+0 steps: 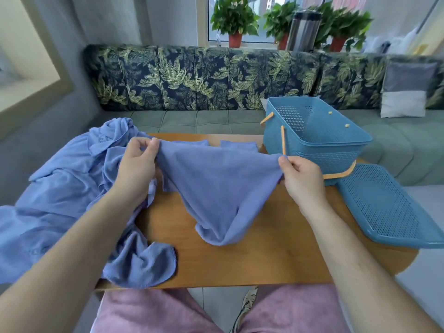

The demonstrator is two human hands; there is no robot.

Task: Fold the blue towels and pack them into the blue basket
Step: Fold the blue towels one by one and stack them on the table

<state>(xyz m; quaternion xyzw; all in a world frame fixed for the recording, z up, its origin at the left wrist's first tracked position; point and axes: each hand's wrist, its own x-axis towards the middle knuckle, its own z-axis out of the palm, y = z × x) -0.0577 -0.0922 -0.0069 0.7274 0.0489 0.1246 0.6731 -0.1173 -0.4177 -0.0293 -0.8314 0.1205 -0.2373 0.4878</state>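
Note:
A blue towel (pixel 218 188) hangs stretched between my two hands above the wooden table (pixel 276 255). My left hand (pixel 135 164) pinches its left top corner and my right hand (pixel 302 179) pinches its right top corner. The towel's lower end sags to a point and touches the tabletop. A heap of more blue towels (pixel 60 200) lies on the table's left side and spills over its edge. The blue basket (pixel 314 138) with orange handles stands open at the table's far right corner, nothing visible inside it.
The basket's perforated blue lid (pixel 386 207) lies on the table's right edge, partly overhanging. Behind the table runs a green bench with a leaf-patterned backrest (pixel 192 78) and a grey-white cushion (pixel 406 92). Potted plants (pixel 234 20) stand on the windowsill.

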